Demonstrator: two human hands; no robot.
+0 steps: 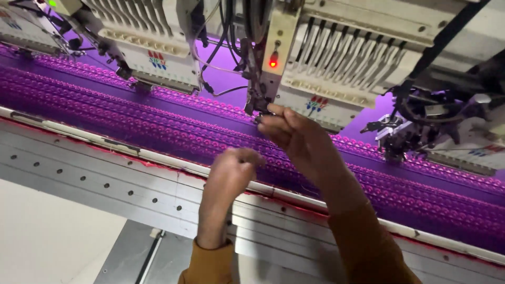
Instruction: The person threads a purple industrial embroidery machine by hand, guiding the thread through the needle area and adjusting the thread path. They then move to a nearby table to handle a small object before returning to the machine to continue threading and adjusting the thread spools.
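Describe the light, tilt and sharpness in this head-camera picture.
Head view: the frame is tilted, so the purple fabric and metal rail run diagonally; strong violet cast on the cloth; a red lamp blooms; the white machine heads look bright and soft; left hand and right hand are slightly blurred.

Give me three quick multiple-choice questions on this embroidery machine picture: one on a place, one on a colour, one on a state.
1. Where is the right hand?
A. at the needle area under the machine head
B. flat on the metal frame
C. in a pocket

2. What colour is the fabric?
A. green
B. purple
C. white

3. The small lamp on the head is:
A. dark
B. lit blue
C. lit red

Answers: 1 A, its fingertips meet the needle parts. 2 B, purple cloth with pink rows. 3 C, it glows red. The left hand hovers lower, over the fabric's edge.
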